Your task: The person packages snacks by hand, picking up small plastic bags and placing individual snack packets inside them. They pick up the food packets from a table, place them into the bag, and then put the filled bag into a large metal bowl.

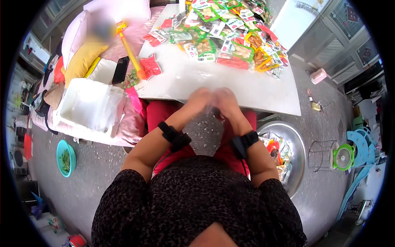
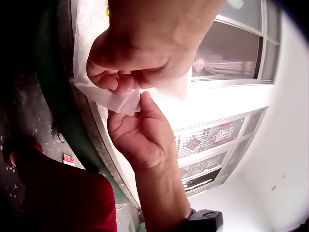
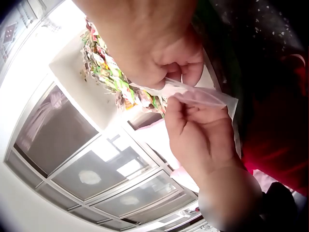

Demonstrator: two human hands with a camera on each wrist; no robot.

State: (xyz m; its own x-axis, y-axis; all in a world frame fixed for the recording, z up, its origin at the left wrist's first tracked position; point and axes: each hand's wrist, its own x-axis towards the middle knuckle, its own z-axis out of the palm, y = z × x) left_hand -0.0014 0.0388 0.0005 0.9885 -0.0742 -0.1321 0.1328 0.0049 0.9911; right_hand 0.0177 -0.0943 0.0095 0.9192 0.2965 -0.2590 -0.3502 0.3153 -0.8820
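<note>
We see curved, black-cornered frames, glare on the pale counter (image 1: pixel 177 84), and blown-out whites in both wrist views, where the floor (image 2: pixel 29 108) sinks into shadow.

Grey speckled floor (image 1: pixel 107 177); white table (image 1: pixel 275 94); framed window (image 2: pixel 227 53); pale wall (image 2: pixel 285 145).

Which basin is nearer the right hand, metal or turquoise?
The metal basin, holding packets, at right; the turquoise basin, holding greens, sits farther off, at left.

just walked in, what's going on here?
A person has a piece of clear plastic pinched between left hand and right hand, at the near edge of a white table. Colorful packets lie heaped toward its far side; a metal basin on the person's right holds more.
</note>
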